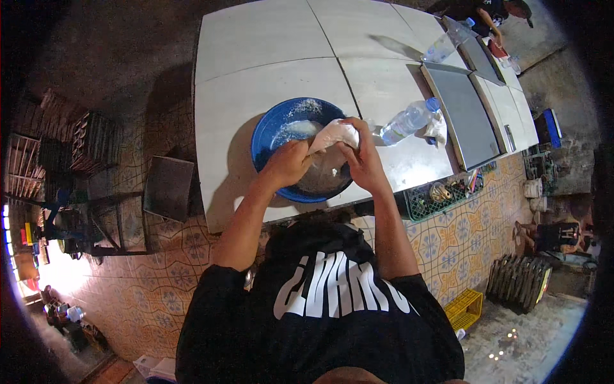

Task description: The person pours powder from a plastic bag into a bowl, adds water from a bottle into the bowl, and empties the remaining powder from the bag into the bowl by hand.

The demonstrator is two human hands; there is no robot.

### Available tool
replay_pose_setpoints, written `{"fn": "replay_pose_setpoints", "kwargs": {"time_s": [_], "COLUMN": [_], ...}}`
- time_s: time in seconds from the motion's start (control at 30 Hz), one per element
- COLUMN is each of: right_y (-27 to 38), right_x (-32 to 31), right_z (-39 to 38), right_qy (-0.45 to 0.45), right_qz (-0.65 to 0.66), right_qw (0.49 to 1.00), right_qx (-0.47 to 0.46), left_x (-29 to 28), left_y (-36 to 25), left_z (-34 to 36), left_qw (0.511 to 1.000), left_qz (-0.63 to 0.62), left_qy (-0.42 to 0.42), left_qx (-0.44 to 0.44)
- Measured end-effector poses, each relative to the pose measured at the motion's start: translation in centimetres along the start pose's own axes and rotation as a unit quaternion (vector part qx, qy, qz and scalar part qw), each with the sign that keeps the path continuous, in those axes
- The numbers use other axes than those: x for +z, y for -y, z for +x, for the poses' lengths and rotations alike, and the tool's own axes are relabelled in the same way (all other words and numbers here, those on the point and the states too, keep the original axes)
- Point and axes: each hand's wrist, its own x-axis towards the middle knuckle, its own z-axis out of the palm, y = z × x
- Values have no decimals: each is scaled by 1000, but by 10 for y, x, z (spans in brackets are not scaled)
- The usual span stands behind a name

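Observation:
A blue basin [258, 137] stands on the tiled table in front of me, with white powder [307, 107] on its far inner wall and more pale matter lower down. Above it, both hands hold a white soft bundle [336, 136]; whether it is a packet or something else cannot be made out. My left hand [289, 164] is closed at the bundle's lower left end. Gripping the right end is my right hand [364, 157], thumb below and fingers over the top. The bundle and my hands hide part of the basin's inside.
A clear water bottle [406, 123] lies on the white-tiled table [256, 45], right of the basin. Beyond are a grey tray [464, 115] and another bottle [448, 43]. A green crate [441, 198] sits below the table's near edge. Another person [489, 16] is at the far right end.

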Motion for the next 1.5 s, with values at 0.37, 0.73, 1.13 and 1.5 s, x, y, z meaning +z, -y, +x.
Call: {"fn": "replay_pose_setpoints", "kwargs": {"time_s": [0.37,0.73,1.13,1.5], "right_y": [8,-3,16,4], "right_x": [17,8,-19,-29], "right_z": [8,10,-26,-40], "right_qy": [41,-7,19,-73], "right_qz": [-58,-38,124,-180], "right_qw": [996,999,987,981], "right_qx": [-55,-30,95,7], "left_x": [24,26,15,30], "left_y": [6,18,2,-2], "left_z": [7,13,21,40], "left_qw": [999,999,898,847], "left_qz": [-30,3,-439,-522], "left_qy": [-14,-33,24,46], "left_qx": [30,-30,14,-91]}}
